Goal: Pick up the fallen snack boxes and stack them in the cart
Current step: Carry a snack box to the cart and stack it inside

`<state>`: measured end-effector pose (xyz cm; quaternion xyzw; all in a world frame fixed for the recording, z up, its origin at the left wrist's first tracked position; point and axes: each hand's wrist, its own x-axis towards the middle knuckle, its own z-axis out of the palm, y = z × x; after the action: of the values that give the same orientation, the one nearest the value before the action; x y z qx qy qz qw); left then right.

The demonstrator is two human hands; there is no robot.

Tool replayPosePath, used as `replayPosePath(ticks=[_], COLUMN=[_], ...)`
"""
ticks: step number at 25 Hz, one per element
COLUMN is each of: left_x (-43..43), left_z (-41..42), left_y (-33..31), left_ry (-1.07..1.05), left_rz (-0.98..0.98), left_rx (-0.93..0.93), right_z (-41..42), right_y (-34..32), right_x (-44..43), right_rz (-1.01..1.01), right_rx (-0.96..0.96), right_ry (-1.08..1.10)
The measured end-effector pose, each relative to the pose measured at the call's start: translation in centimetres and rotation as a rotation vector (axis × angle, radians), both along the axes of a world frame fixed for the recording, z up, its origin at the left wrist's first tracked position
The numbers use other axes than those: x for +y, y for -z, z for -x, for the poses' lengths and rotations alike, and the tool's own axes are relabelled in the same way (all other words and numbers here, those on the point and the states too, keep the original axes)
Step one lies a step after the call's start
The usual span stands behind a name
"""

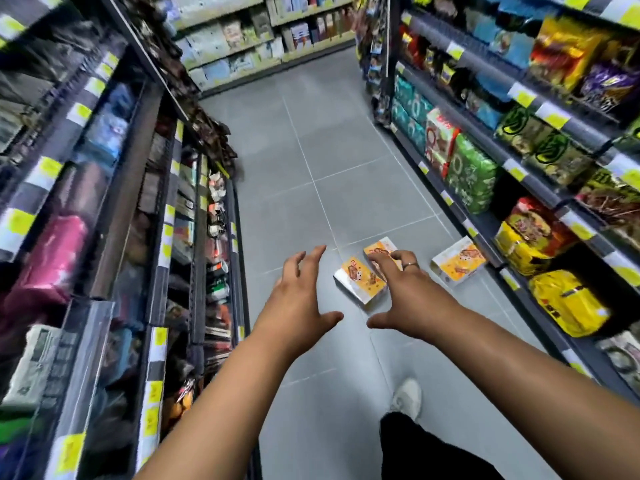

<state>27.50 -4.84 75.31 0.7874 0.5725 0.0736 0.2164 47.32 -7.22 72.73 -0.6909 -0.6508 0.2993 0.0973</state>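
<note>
- Hands reach forward over the grey tiled floor [311, 140] of a shop aisle; left hand [300, 299] has its fingers spread and holds nothing.
- Right hand [403, 296], fingers also splayed and empty, wears a ring [410, 265].
- Three snack boxes lie on the floor: near box [358, 280] between the hands, middle box [379, 251] partly behind the right fingers, right box [457, 263] beside the right-hand shelves [540, 109].
- White shoe [408, 396] shows near.

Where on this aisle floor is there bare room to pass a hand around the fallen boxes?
Bare tile lies left of the nearest box, toward the left shelving, and up the aisle beyond. It is crowded between the middle box and the right-hand box, which lies close to the right shelving.
</note>
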Motion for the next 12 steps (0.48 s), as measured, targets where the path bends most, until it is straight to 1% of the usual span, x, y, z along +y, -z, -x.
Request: replayPosePath(ticks=[6, 9, 12], left_x=[16.4, 22.0, 27.9], left_z=[-2.4, -3.5, -4.2], left_y=[-0.1, 1.5, 4.3], left_ry=[-0.005, 0.024, 0.107], left_rz=[-0.013, 0.03, 0.091], left_rx=[-0.05, -0.032, 0.004], right_z=[-3.7, -5.3, -5.6], right_y=[0.3, 1.2, 4.2], right_x=[15.0, 20.0, 23.8], right_rz=[0.02, 0.036, 0.081], right_rx=[-0.006, -0.005, 0.049], right_ry=[0.051, 0.118, 0.234])
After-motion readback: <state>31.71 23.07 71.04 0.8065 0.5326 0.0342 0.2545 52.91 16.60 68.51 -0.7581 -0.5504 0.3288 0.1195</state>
